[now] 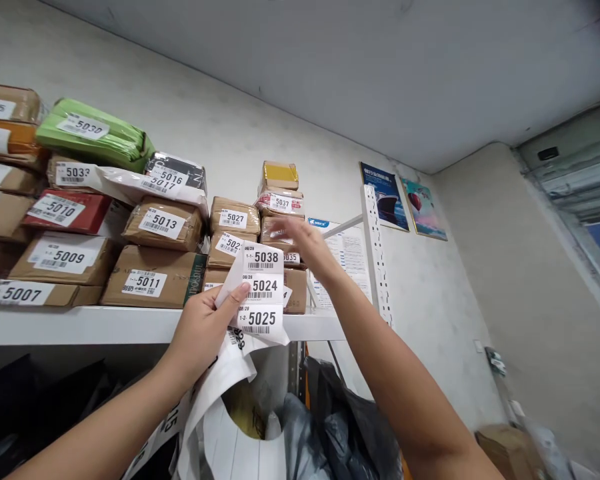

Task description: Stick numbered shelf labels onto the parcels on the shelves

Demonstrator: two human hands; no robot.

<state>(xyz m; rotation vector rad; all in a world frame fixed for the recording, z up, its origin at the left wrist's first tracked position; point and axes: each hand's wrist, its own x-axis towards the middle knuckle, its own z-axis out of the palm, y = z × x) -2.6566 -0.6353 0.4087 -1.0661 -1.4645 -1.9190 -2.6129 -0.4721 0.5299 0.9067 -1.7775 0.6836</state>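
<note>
The left hand [203,333] pinches labels [264,287] between its fingers, probably keeping them readable; the right hand [307,245] blurs before boxes [281,177], its fingers impossible to judge.

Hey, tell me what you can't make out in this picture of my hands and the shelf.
In the head view:
Left hand: fingertips, except the thumb, hidden behind the label strip.
Right hand: fingers blurred, so contact is unclear.
Top-left parcel: number's start cut off by the left edge.
Wall notice: print too small.
</note>
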